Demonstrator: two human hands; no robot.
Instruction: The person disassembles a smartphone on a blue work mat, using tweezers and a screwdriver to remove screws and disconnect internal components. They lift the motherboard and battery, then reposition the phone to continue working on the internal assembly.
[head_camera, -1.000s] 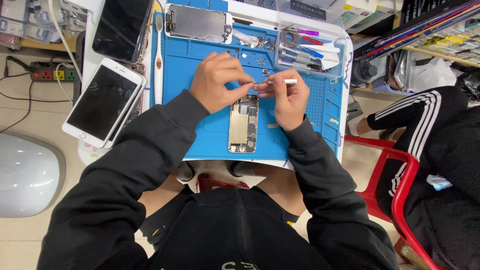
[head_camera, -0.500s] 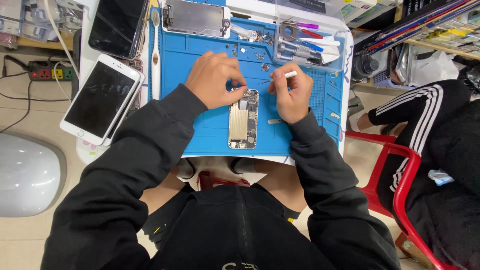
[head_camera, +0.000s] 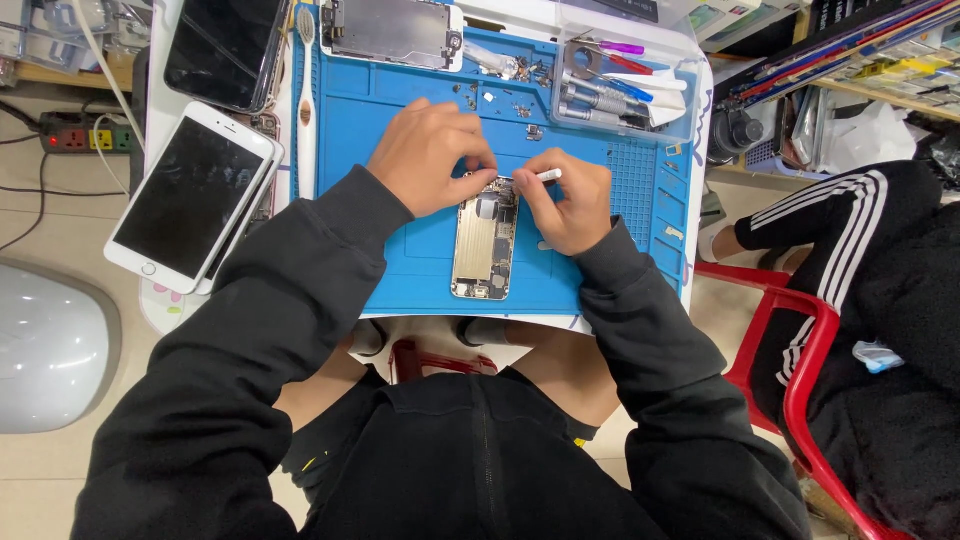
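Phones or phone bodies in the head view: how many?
4: opened phone body under both hands, white phone left of the blue mat, dark phone top left, detached screen assembly at top. More may be hidden.

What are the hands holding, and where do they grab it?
The right hand pinches a thin white tool near its lower end. The left hand steadies the opened phone at its top.

Both hands (head_camera: 430, 160) (head_camera: 565, 200) now closer together over the opened phone's (head_camera: 485, 240) top end, white tool (head_camera: 548, 175) lower.
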